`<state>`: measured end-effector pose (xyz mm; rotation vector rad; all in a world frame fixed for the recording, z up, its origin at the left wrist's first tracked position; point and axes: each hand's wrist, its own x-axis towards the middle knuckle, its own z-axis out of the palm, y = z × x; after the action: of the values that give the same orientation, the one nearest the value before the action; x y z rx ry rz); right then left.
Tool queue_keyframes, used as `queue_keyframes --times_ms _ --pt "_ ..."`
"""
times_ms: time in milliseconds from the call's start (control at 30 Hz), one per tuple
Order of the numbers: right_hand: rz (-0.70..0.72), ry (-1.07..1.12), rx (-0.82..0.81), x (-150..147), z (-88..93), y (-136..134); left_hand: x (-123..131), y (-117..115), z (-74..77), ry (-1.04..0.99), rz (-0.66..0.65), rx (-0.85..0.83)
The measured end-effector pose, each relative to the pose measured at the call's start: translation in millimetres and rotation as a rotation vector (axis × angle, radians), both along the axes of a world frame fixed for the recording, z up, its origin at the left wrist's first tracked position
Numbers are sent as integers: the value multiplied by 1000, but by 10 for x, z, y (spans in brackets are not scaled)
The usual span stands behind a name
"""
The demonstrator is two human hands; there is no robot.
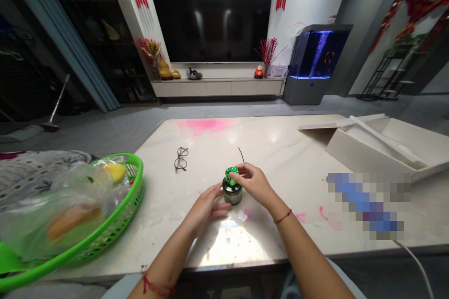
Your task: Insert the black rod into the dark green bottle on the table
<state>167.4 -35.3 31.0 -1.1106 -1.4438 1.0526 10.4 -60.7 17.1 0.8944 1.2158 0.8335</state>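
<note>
A small dark glass jar (233, 195) stands upright near the middle of the table, with a shiny, ribbed green top piece (231, 175) on it. My right hand (256, 182) pinches this green piece from the right, thumb in front and index finger behind. From the left, my left hand (210, 205) cups the jar low down, its fingers stretched along the near side. Just beyond my right hand lies a thin black stick (241, 154). A pair of glasses (181, 159) rests on the table to the left of the jar.
At the left, a green plastic basket (138, 182) holds bagged items. White box parts (379, 147) sit at the table's right rear. A pixelated blue item (365, 203) lies at right, near a white cable (416, 259). Pink stains mark the white tabletop (273, 145).
</note>
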Motion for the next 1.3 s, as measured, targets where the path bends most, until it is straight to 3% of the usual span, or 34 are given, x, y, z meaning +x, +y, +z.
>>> queue_keyframes --times_ms 333,567,667,867,1133,1300 --pt "33 17 -10 -11 12 -13 113 3 -10 -87 -16 -5" --pt "-25 56 -34 10 -58 6 100 18 -52 -25 -22 44" --pt "15 22 -20 23 -47 -7 92 47 -77 120 39 154" --pt "57 -12 15 34 -9 -31 77 0 -52 443 134 547" --pt "72 -8 23 38 1 -36 50 -65 -27 490 97 597" --pt "1 -45 45 14 -16 -31 40 -50 -40 522 91 639"
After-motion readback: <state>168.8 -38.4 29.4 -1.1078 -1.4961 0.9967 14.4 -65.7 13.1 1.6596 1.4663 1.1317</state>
